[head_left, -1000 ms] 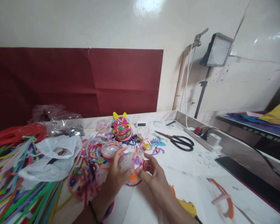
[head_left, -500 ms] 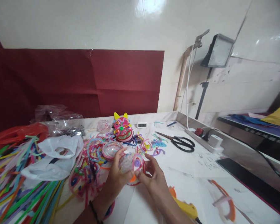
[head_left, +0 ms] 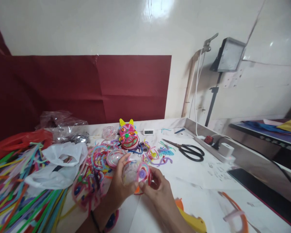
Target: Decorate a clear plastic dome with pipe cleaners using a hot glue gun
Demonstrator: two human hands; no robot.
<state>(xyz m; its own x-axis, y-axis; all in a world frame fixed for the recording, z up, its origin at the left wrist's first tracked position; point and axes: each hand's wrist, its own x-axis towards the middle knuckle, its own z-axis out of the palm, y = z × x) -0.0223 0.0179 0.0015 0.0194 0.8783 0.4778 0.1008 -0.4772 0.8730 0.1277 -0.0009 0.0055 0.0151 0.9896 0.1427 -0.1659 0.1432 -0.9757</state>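
Between both hands is a clear plastic ball point(head_left: 131, 173) with pink fuzzy trim and a purple-centred eye shape on its right side; a bit of orange shows low on it. My left hand point(head_left: 122, 183) wraps its left side, thumb across the front. My right hand point(head_left: 157, 187) grips the right side, its thumb pressed beneath the eye shape. Just behind the left fingers lies another clear dome point(head_left: 115, 157) with pink strips. Farther back stands a colourful lion-like head point(head_left: 128, 135) with yellow ears. A yellow tool point(head_left: 195, 222) is partly hidden by my right forearm.
Black-handled scissors point(head_left: 190, 152) lie right of a small white digital display point(head_left: 148, 132). Bundled pipe cleaners point(head_left: 36, 210) and a white plastic bag point(head_left: 55, 178) cover the left. A power strip point(head_left: 226, 157) and a dark flat slab point(head_left: 264, 191) lie on the right.
The view has tilted slightly, so the scene sits a little lower. Both hands stay on the ball, and the right fingers have drawn in closer against its side.
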